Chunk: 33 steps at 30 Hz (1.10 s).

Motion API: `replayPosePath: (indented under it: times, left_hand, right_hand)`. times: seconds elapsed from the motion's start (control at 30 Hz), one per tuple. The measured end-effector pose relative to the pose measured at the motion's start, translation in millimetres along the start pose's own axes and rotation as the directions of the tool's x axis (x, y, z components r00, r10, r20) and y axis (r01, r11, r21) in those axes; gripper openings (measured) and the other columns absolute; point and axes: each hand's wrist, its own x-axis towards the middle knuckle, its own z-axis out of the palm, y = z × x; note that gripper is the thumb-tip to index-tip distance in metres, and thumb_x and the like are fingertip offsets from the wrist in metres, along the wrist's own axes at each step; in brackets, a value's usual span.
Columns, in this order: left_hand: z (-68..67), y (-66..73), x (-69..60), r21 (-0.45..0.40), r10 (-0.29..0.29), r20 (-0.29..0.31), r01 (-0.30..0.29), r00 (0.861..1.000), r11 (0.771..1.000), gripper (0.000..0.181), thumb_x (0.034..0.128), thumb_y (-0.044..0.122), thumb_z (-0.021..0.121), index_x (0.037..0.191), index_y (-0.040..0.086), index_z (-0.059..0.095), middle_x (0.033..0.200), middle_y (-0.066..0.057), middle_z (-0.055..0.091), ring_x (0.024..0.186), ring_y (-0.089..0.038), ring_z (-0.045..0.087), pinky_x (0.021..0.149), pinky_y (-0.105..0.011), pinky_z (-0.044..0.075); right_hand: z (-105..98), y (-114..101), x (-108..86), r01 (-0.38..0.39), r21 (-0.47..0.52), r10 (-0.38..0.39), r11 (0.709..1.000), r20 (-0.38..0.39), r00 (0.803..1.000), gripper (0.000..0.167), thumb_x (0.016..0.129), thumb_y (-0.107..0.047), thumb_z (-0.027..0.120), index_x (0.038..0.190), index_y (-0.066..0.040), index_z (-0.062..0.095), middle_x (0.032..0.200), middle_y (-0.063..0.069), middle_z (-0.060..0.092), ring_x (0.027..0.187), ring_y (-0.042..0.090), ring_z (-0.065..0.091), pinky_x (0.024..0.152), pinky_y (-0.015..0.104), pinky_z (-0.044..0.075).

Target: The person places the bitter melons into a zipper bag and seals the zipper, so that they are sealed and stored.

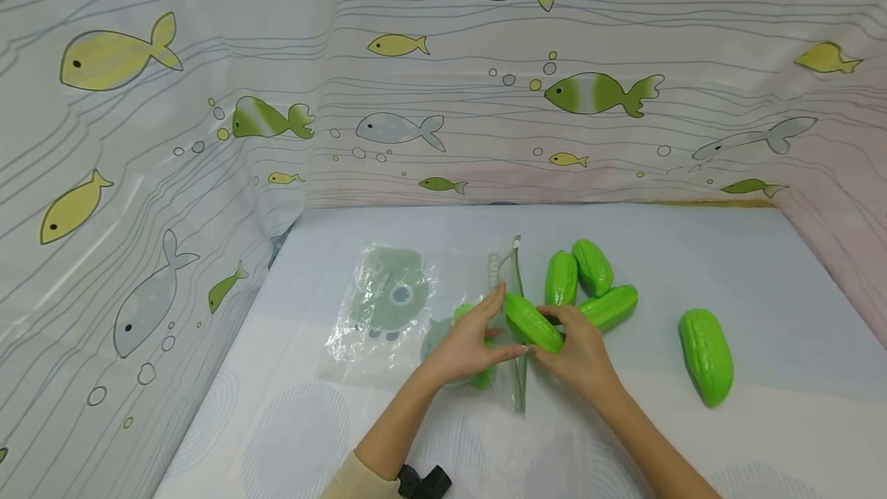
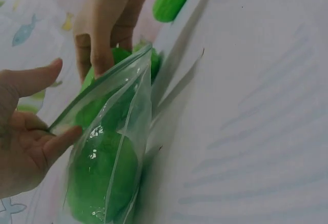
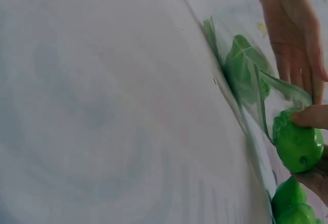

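A glossy, plump green toy fruit or vegetable [image 1: 532, 323] is gripped in my right hand [image 1: 578, 353], tilted at the mouth of a clear zip bag [image 1: 377, 366]. The right wrist view shows the thumb and fingers round this green piece [image 3: 297, 144]. My left hand [image 1: 460, 345] is at the bag's mouth with thumb and fingers spread, touching its edge. In the left wrist view the thumb stands apart and a finger lies against the bag [image 2: 110, 101]. Another green piece [image 2: 102, 172] lies inside the bag, seen through the plastic.
Several like green pieces [image 1: 593, 268] lie grouped just beyond my right hand. One more green piece [image 1: 705, 358] lies apart on the right of the white-covered table [image 1: 797, 360]. A fish-print curtain [image 1: 450, 83] stands behind and at both sides.
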Motion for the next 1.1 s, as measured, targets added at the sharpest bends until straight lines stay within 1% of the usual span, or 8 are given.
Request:
replayPosePath:
  times: [0.13, 0.2, 0.37, 0.4, 0.57, 0.77, 0.9, 1.1]
  left_hand:
    - [2.0, 1.8, 2.0, -0.042, -0.01, -0.009, 0.009, 1.0, 0.999, 0.099, 0.0842, 0.024, 0.076, 0.153, 0.002, 0.009, 0.159, -0.012, 0.008, 0.118, -0.034, 0.056, 0.085, -0.026, 0.052]
    - [2.1, 2.5, 3.0, -0.011, -0.008, -0.023, 0.008, 1.0, 1.0, 0.1, 0.0834, 0.026, 0.077, 0.153, 0.001, 0.01, 0.159, -0.013, 0.009, 0.119, -0.032, 0.055, 0.091, -0.027, 0.05]
    - [2.3, 4.6, 4.0, 0.016, -0.018, -0.032, 0.019, 0.999, 1.0, 0.101, 0.0825, 0.026, 0.077, 0.153, 0.002, 0.01, 0.158, -0.013, 0.009, 0.111, -0.028, 0.061, 0.086, -0.021, 0.05]
    - [2.6, 4.6, 4.1, -0.004, -0.022, -0.027, 0.022, 0.999, 1.0, 0.101, 0.0825, 0.024, 0.077, 0.153, 0.002, 0.009, 0.159, -0.013, 0.008, 0.108, -0.029, 0.062, 0.081, -0.019, 0.052]
    - [3.3, 3.2, 5.2, -0.042, -0.024, -0.03, 0.023, 0.999, 0.999, 0.099, 0.0833, 0.018, 0.077, 0.153, 0.002, 0.009, 0.159, -0.012, 0.007, 0.125, -0.031, 0.05, 0.076, -0.015, 0.052]
    - [1.0, 3.9, 6.3, -0.015, 0.018, -0.036, -0.018, 0.999, 1.0, 0.095, 0.0839, 0.013, 0.076, 0.152, -0.003, 0.011, 0.158, -0.018, 0.008, 0.139, -0.033, 0.028, 0.077, -0.016, 0.052]
    - [-0.4, 5.0, 7.3, 0.028, 0.025, -0.028, -0.025, 0.999, 0.999, 0.093, 0.0849, 0.015, 0.075, 0.152, -0.002, 0.013, 0.157, -0.018, 0.012, 0.14, -0.03, 0.026, 0.078, -0.016, 0.052]
    - [-0.1, 5.7, 9.0, 0.021, 0.015, -0.014, -0.015, 1.0, 1.0, 0.091, 0.0859, 0.016, 0.074, 0.152, -0.001, 0.014, 0.158, -0.016, 0.013, 0.136, -0.03, 0.036, 0.075, -0.014, 0.052]
  right_hand:
    - [3, 1, -1.2, -0.009, 0.011, 0.008, 1.0, 0.013, 1.0, 0.061, 0.064, -0.001, 0.088, 0.118, 0.005, 0.06, 0.106, 0.016, 0.063, 0.097, 0.032, 0.062, 0.079, 0.046, 0.053]
    - [4, 1, -1.9, -0.016, 0.02, 0.016, 1.0, 0.019, 1.0, 0.061, 0.066, -0.003, 0.088, 0.119, 0.005, 0.06, 0.106, 0.016, 0.063, 0.098, 0.032, 0.062, 0.078, 0.045, 0.054]
    - [4, -2, -3.7, -0.045, 0.051, 0.042, 0.998, 0.057, 0.998, 0.059, 0.071, -0.009, 0.086, 0.122, 0.006, 0.058, 0.111, 0.017, 0.063, 0.102, 0.032, 0.062, 0.077, 0.042, 0.056]
    - [4, -3, -4.3, -0.048, 0.056, 0.045, 0.997, 0.064, 0.997, 0.059, 0.072, -0.009, 0.085, 0.122, 0.006, 0.058, 0.112, 0.017, 0.063, 0.102, 0.032, 0.062, 0.077, 0.041, 0.056]
    - [4, -7, -7.4, -0.032, 0.056, 0.026, 0.998, 0.097, 0.995, 0.064, 0.071, -0.007, 0.085, 0.126, 0.008, 0.056, 0.116, 0.019, 0.064, 0.106, 0.034, 0.062, 0.083, 0.042, 0.054]
    - [7, -12, -13.0, -0.053, 0.03, 0.046, 0.998, 0.196, 0.979, 0.073, 0.072, -0.003, 0.083, 0.134, 0.011, 0.047, 0.126, 0.024, 0.058, 0.117, 0.039, 0.055, 0.095, 0.048, 0.047]
    - [9, -15, -15.4, -0.09, 0.031, 0.078, 0.995, 0.265, 0.961, 0.077, 0.074, -0.008, 0.082, 0.138, 0.012, 0.043, 0.134, 0.024, 0.052, 0.123, 0.039, 0.05, 0.099, 0.05, 0.044]
    - [11, -17, -16.7, -0.137, 0.008, 0.129, 0.99, 0.293, 0.947, 0.084, 0.071, -0.017, 0.086, 0.139, 0.007, 0.043, 0.13, 0.017, 0.05, 0.109, 0.029, 0.057, 0.087, 0.041, 0.052]
